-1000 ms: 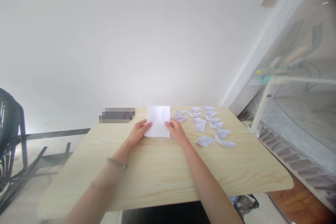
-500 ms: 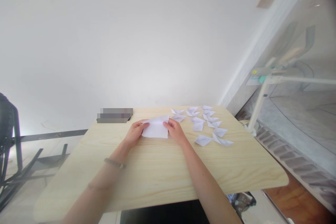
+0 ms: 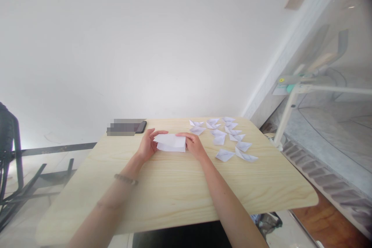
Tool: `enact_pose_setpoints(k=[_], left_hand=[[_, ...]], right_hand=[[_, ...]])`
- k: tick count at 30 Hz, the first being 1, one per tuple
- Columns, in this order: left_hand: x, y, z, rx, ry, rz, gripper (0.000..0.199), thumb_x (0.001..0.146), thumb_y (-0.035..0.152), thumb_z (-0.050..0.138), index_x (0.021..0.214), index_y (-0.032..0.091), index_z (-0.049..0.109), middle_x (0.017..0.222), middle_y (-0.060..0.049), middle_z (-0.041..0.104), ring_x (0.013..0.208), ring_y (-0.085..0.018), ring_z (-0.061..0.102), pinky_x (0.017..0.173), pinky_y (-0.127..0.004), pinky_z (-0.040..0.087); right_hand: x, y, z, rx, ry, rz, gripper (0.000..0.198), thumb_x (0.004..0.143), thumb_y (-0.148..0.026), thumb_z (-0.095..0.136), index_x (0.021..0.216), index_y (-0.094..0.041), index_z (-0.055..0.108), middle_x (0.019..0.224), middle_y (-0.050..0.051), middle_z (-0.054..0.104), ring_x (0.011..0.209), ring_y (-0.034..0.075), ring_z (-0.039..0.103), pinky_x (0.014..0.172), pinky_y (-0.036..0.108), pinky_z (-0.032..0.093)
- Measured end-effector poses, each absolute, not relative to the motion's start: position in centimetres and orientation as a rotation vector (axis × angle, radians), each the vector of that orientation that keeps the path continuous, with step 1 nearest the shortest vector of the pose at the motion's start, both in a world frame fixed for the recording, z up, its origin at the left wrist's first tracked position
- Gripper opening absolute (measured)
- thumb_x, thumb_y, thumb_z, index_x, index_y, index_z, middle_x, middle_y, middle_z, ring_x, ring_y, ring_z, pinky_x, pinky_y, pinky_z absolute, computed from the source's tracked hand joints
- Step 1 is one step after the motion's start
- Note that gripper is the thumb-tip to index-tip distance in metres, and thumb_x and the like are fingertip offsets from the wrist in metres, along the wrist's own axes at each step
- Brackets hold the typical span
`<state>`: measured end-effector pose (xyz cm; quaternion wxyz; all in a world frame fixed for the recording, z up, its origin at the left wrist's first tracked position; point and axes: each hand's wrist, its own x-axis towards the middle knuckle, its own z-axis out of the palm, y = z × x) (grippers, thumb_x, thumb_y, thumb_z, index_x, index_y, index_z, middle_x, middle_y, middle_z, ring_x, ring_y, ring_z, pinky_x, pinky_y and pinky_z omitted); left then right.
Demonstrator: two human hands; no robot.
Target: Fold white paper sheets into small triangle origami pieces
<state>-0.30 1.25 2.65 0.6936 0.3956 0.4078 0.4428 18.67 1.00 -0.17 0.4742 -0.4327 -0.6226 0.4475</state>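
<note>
A sheet of white paper (image 3: 171, 142), folded over so that its upper layer stands a little apart from the lower one, is held just above the table's middle. My right hand (image 3: 194, 145) pinches it at the right end, fingers along the top edge. At the left end is my left hand (image 3: 147, 146), its fingers apart and loosely around the paper's edge; whether a fingertip touches the sheet from behind is hidden. To the right of my hands lie several folded paper boats (image 3: 225, 155) in loose groups.
Dark flat items, partly blurred out, lie with a black phone (image 3: 142, 127) at the back left of the wooden table (image 3: 174, 193). The white wall (image 3: 174, 46) rises behind. On the right stands a white metal frame (image 3: 287, 116), on the left a black chair (image 3: 13, 151).
The sheet's top part has been folded down toward me. My left hand has loosened its pinch and spread its fingers; my right fingers have moved onto the top edge.
</note>
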Motion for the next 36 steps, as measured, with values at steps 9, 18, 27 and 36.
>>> enact_pose_setpoints(k=[9, 18, 27, 36], left_hand=[[-0.1, 0.7, 2.0, 1.139, 0.981, 0.978, 0.055, 0.058, 0.035, 0.068, 0.107, 0.017, 0.051, 0.076, -0.003, 0.061, 0.064, -0.015, 0.057, 0.054, -0.023, 0.041], [0.3, 0.9, 1.5, 1.213, 1.106, 1.023, 0.043, 0.06, 0.041, 0.065, 0.091, 0.013, 0.057, 0.069, -0.003, 0.06, 0.055, -0.012, 0.053, 0.044, -0.02, 0.036], [0.1, 0.9, 1.3, 1.201, 1.143, 1.014, 0.041, 0.061, 0.047, 0.062, 0.081, 0.011, 0.058, 0.062, -0.003, 0.059, 0.051, -0.012, 0.051, 0.041, -0.019, 0.034], [0.2, 0.6, 1.7, 1.217, 1.112, 1.012, 0.043, 0.061, 0.045, 0.063, 0.088, 0.012, 0.058, 0.063, -0.003, 0.059, 0.051, -0.012, 0.052, 0.041, -0.019, 0.034]], right_hand=[[18.8, 0.5, 0.9, -0.987, -1.659, 1.052, 0.034, 0.074, -0.021, 0.035, 0.091, -0.02, 0.064, 0.096, 0.002, 0.061, 0.077, 0.014, 0.053, 0.061, 0.023, 0.042], [18.3, 1.1, -0.5, -1.178, -1.585, 0.947, 0.032, 0.069, -0.042, 0.054, 0.09, -0.017, 0.057, 0.075, 0.002, 0.06, 0.062, 0.012, 0.052, 0.055, 0.023, 0.039], [18.2, 1.3, -1.0, -1.178, -1.611, 0.979, 0.029, 0.066, -0.039, 0.058, 0.085, -0.017, 0.057, 0.07, 0.0, 0.058, 0.057, 0.01, 0.049, 0.051, 0.021, 0.038], [18.3, 1.2, -0.8, -1.183, -1.644, 0.935, 0.03, 0.064, -0.035, 0.059, 0.09, -0.019, 0.057, 0.08, 0.0, 0.059, 0.063, 0.012, 0.05, 0.057, 0.023, 0.039]])
